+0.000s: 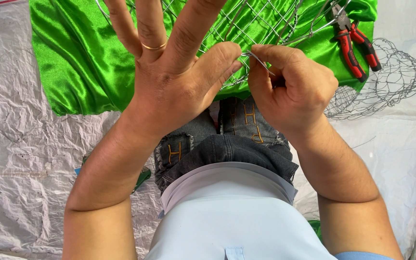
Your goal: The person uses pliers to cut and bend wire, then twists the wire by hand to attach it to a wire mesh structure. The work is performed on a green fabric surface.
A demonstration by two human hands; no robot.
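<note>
Over green cloth (78, 62): left hand (169, 72) fingers spread, thumb touching wire mesh (246, 29); right hand (290, 89) fingers pinching thin wire (258, 60).

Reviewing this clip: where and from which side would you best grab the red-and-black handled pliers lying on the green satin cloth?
Grip the red-and-black handled pliers around both handles together, probably coming from above on the near right. The handles splay toward the cloth's lower right edge and lie bare, while the metal jaws point up toward the wire mesh frame, where wires crowd them.
</note>
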